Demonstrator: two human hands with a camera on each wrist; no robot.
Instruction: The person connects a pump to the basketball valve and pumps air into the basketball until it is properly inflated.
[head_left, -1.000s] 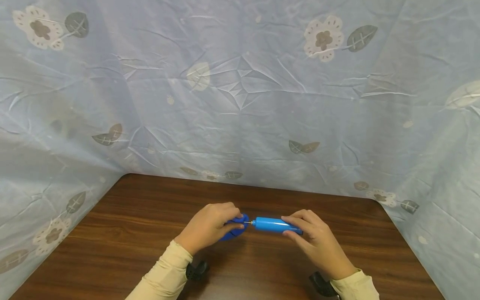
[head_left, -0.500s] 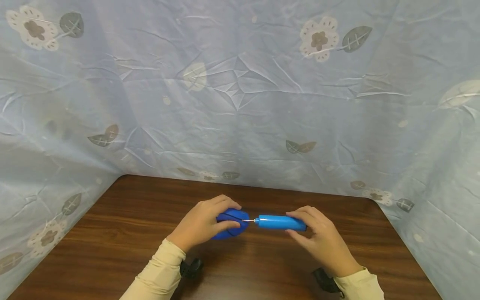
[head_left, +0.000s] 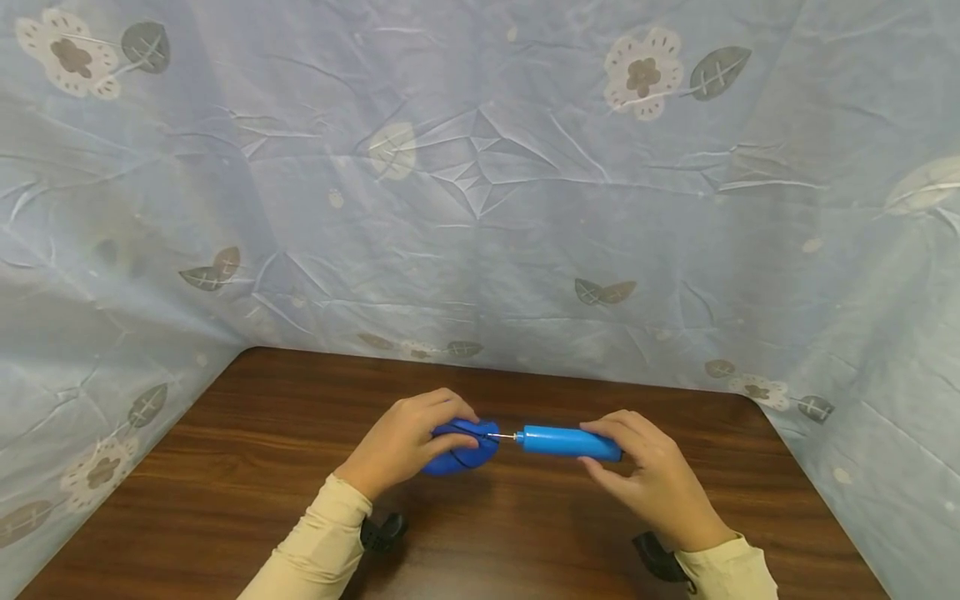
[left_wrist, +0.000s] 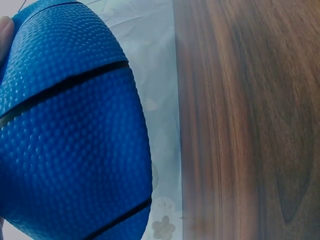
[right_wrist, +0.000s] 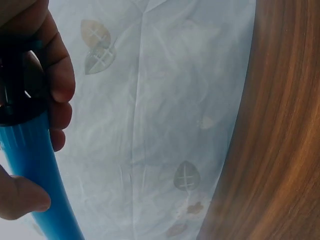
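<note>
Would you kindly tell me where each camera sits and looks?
Head: worn there, facing forward and down at left hand and right hand; sleeves show.
Left wrist: worn there, facing the blue ball; a finger shows partly.
Right wrist: worn there, facing the blue pump; fingers and thumb show.
Shared: both wrist views show table and curtain.

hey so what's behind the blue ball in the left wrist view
Past the ball's right edge, a strip of patterned sheet shows, then the brown table. Whatever sits directly behind the ball is covered and can't be seen.
</note>
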